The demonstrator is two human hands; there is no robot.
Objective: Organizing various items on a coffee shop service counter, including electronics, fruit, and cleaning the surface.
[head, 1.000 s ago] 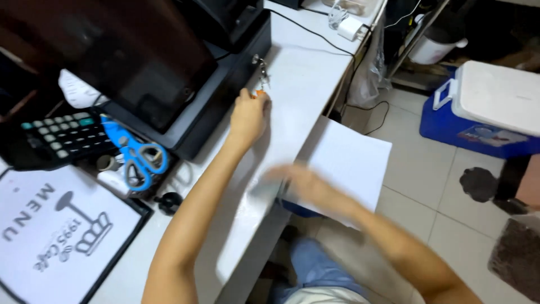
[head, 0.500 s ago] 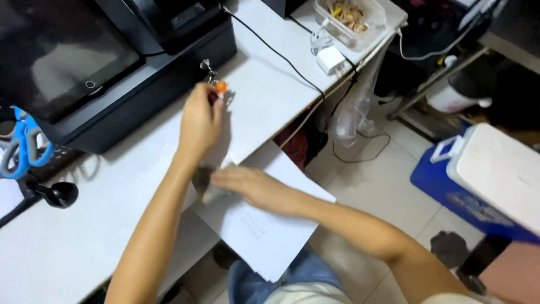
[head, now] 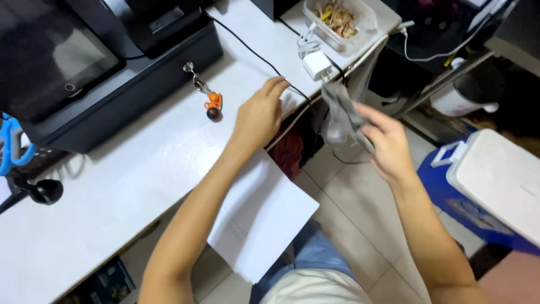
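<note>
Right hand [head: 385, 141] now lifted, gripping grey cloth [head: 340, 115]

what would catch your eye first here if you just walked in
The right hand raised over the floor, gripping a crumpled grey cloth. Next, the left hand resting flat at the white counter edge, near an orange keychain hanging from the black cash drawer. A white sheet lies across the lap.

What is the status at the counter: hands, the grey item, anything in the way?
Left hand flat on white counter, empty. Right hand grips grey cloth off the edge. Black cable and white charger close by.
</note>
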